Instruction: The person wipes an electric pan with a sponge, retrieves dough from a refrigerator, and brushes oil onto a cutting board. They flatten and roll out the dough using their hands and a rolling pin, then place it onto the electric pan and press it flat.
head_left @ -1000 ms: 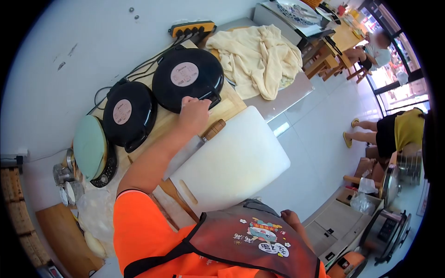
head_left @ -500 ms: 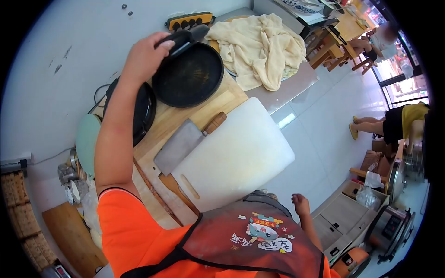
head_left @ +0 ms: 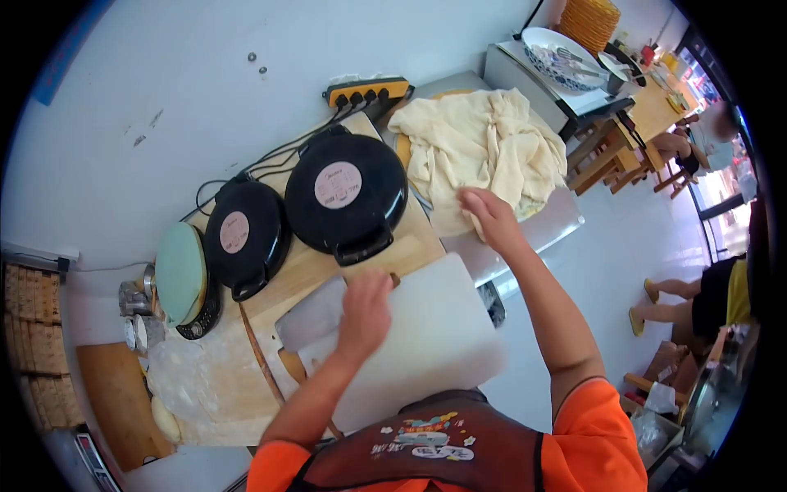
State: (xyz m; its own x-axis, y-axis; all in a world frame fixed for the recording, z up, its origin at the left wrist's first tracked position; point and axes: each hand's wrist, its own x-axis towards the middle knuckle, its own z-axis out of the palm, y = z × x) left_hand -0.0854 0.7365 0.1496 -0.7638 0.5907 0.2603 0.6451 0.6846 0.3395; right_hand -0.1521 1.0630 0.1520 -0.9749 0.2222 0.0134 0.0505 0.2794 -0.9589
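My right hand (head_left: 489, 220) is at the near edge of a crumpled cream cloth (head_left: 467, 135), its fingertips pinched together on the fabric. My left hand (head_left: 366, 316) hovers over or rests on the handle of a cleaver; motion blur hides its fingers. The cleaver's wide blade (head_left: 311, 316) lies on the edge of a white cutting board (head_left: 418, 336), and only the tip of its wooden handle shows past the hand. Behind the board stands a round black electric griddle (head_left: 348, 217) with its lid down.
A smaller black griddle (head_left: 246, 254) and one with a pale green lid (head_left: 181, 272) stand to the left. A long thin rolling pin (head_left: 261, 353) lies on the floured wooden table (head_left: 205, 377). Cords run to a power strip (head_left: 369, 90). Other people are at the far right.
My left hand has let go of the large griddle's lid, which has gone from raised to down, and come to the cleaver. My right hand has risen from my side to the cloth.
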